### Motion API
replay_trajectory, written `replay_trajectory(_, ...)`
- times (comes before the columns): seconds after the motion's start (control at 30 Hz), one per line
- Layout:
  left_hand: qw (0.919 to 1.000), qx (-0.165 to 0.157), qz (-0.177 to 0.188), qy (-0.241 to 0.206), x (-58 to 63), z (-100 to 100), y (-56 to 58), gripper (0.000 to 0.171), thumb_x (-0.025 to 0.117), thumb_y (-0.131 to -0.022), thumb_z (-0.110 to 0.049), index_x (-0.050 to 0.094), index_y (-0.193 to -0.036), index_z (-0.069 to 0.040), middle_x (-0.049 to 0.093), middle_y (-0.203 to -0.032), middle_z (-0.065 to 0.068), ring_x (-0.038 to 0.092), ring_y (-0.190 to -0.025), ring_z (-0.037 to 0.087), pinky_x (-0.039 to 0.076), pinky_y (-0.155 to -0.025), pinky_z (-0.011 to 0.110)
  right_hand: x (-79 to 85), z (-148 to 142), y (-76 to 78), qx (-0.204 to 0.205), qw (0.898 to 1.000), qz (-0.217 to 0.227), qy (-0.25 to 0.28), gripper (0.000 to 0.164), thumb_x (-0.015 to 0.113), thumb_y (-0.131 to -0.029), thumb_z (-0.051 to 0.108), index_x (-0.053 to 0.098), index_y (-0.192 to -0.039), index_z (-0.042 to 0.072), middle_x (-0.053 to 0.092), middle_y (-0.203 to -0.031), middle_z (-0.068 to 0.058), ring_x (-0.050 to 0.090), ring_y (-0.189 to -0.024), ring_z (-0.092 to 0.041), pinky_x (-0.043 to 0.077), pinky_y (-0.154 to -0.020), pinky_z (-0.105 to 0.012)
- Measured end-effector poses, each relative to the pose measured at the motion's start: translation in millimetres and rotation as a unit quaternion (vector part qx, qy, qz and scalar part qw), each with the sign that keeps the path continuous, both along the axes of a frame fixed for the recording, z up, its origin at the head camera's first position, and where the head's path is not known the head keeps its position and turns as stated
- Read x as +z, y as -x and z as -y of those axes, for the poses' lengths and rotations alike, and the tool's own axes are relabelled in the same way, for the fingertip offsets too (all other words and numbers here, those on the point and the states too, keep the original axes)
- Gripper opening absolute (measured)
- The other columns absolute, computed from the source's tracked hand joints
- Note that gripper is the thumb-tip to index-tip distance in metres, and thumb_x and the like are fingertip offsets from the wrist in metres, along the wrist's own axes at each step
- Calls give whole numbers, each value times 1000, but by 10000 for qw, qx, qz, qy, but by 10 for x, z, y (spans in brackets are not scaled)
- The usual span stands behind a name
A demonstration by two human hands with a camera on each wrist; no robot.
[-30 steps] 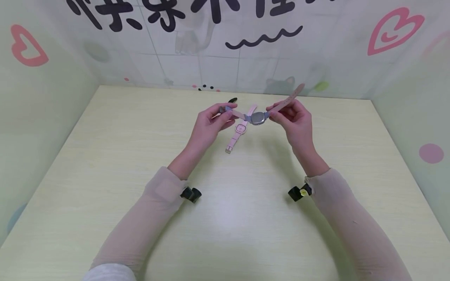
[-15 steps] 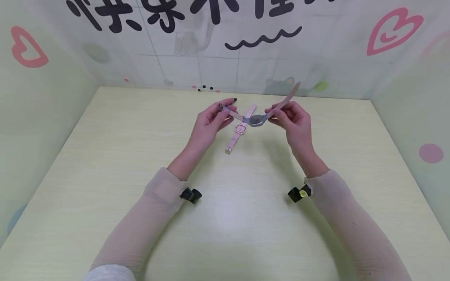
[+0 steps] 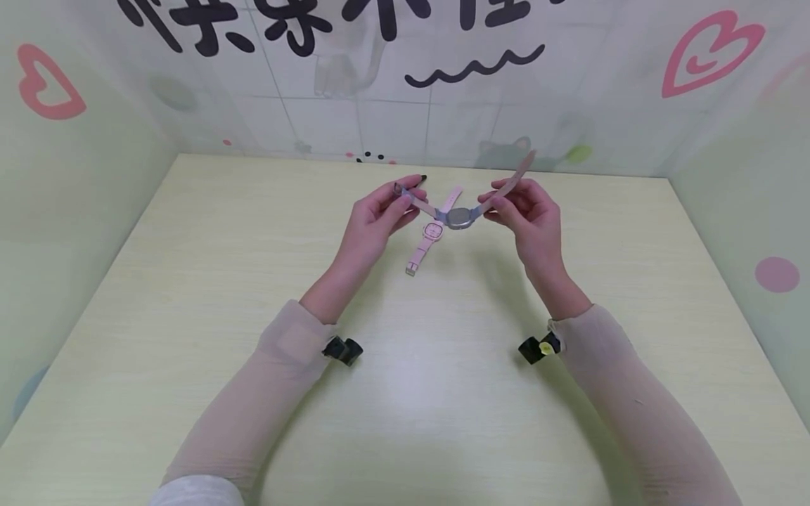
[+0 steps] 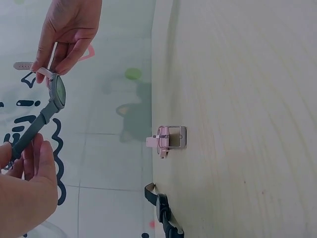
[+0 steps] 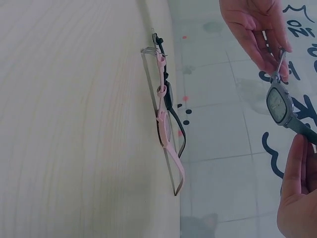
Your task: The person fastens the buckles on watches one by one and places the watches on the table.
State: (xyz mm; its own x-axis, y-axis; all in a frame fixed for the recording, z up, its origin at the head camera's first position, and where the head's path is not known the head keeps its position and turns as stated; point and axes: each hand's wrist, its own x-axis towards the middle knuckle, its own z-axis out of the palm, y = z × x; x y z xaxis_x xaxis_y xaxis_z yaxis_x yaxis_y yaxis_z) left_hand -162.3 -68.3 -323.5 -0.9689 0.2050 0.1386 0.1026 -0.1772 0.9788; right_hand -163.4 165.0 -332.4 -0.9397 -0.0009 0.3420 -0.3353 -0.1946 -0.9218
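A blue-grey wristwatch (image 3: pixel 458 218) with a paler strap lining hangs stretched between my hands, above the table. My left hand (image 3: pixel 378 216) pinches its buckle end. Across from it, my right hand (image 3: pixel 534 216) grips the other strap, whose free tip sticks up past the fingers. The case back faces up in the head view; the dial (image 5: pixel 278 105) shows in the right wrist view. Below the held watch lies a pink wristwatch (image 3: pixel 433 230), its upper strap partly covered. A black wristwatch (image 4: pixel 162 208) rests behind it, mostly hidden by my left hand in the head view.
The pale wooden table (image 3: pixel 190 316) ends at a back wall (image 3: pixel 253 119) with dark lettering. Side walls with pink hearts and dots close it in at left and right. Small black cameras (image 3: pixel 343 350) are strapped at both wrists.
The held watch's case has sunk slightly and shifted left, and its straps now form a deeper V. The strap tip at my right hand has swung a little left. Both hands keep their grip.
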Motion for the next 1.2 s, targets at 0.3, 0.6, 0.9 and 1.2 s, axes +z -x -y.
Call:
replay_trajectory(0.3,10000,30,-22,24,-6,-1,-2,36,52,-103,-6,55,-137,4,62,-128,27,67,-113,11,52,-101,27,-9,-6,-3,-43,10000,-19,-51,15,63,-95,0,71,-102,11,77,-93,1,74,-89,-11,61,-82,-28)
replay_trajectory(0.6,9999,75,-62,-87,2,13,-3,35,55,-101,-5,57,-135,4,72,-110,2,67,-110,8,53,-100,28,3,1,7,-3,10000,-22,4,17,65,-92,-4,73,-98,10,77,-96,1,75,-94,-14,60,-86,-29)
replay_trajectory(0.9,9999,95,-34,-54,5,21,-16,35,55,-101,-5,58,-135,3,72,-111,4,68,-113,12,53,-100,28,0,2,3,37,10000,27,-38,14,66,-92,-3,72,-99,7,77,-97,1,75,-92,-13,60,-85,-29)
replay_trajectory(1.2,9998,143,-42,-99,9,7,-16,34,56,-100,-4,59,-133,4,72,-115,12,68,-112,14,53,-100,28,10,11,-8,50,10000,-72,-48,19,66,-91,-6,72,-102,7,77,-93,0,74,-89,-12,60,-84,-29)
